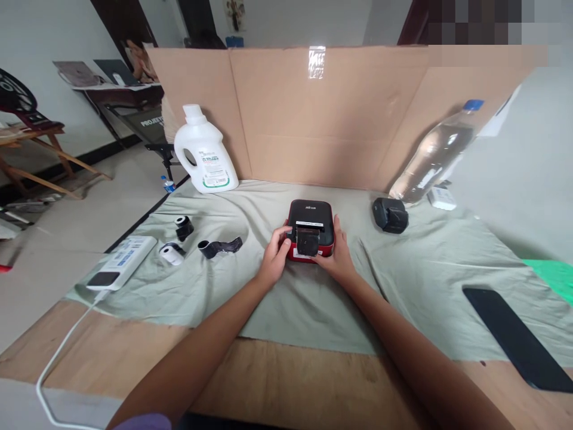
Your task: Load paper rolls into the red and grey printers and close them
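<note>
A black-and-red label printer (308, 211) sits on the grey-green cloth in front of me. A white strip shows at its slot, and a dark strip (308, 243) hangs down over its front. My left hand (274, 258) is closed around the printer's left side, its thumb near the front edge. On the opposite side, my right hand (339, 257) grips the printer, fingers along the side and thumb at the front below the dark strip. The undersides of the fingers are hidden.
Small rolls (171, 254) and a black ribbon roll (220, 246) lie to the left, near a corded power strip (123, 263). Behind stand a white jug (208, 152), a cardboard panel (322, 119) and a leaning bottle (432, 158). To the right are a black device (390, 215) and a phone (514, 337).
</note>
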A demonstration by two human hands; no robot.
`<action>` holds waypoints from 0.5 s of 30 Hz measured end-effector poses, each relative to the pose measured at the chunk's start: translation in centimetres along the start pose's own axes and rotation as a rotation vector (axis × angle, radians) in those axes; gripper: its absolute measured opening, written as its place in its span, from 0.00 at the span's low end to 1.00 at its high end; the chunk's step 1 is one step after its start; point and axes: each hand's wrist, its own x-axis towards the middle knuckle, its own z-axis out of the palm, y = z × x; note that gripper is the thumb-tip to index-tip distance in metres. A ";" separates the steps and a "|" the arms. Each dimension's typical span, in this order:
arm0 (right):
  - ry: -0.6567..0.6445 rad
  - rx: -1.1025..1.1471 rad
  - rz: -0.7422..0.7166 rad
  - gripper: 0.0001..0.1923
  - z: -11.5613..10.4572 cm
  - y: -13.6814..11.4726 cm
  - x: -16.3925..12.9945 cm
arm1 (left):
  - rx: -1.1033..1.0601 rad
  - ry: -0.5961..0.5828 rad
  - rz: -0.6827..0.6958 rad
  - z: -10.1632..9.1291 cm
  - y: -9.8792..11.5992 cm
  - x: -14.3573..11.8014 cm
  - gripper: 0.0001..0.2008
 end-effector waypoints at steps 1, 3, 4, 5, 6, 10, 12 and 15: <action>-0.003 0.004 0.003 0.65 0.0 0.0 0.0 | 0.006 -0.002 -0.003 -0.1 0.0 0.0 0.18; -0.004 0.009 0.012 0.65 -0.1 -0.2 0.0 | 0.017 -0.011 -0.015 -0.2 0.0 0.1 0.17; -0.005 0.010 0.014 0.65 -0.1 -0.2 0.0 | 0.021 -0.017 -0.022 -0.3 0.0 0.2 0.17; -0.007 0.014 0.014 0.64 -0.1 -0.3 0.0 | 0.025 -0.022 -0.030 -0.4 -0.1 0.3 0.17; -0.008 0.018 0.012 0.63 -0.2 -0.4 0.0 | 0.031 -0.026 -0.037 -0.5 -0.1 0.4 0.17; 0.009 0.039 -0.009 0.57 -0.1 -0.2 0.1 | 0.047 -0.027 -0.065 -0.6 -0.3 0.9 0.16; 0.025 0.046 -0.025 0.54 0.0 0.0 0.1 | 0.050 -0.015 -0.074 -0.5 -0.2 1.1 0.16; 0.043 0.069 -0.053 0.50 0.2 0.5 0.2 | 0.054 0.016 -0.066 -0.3 0.0 1.3 0.15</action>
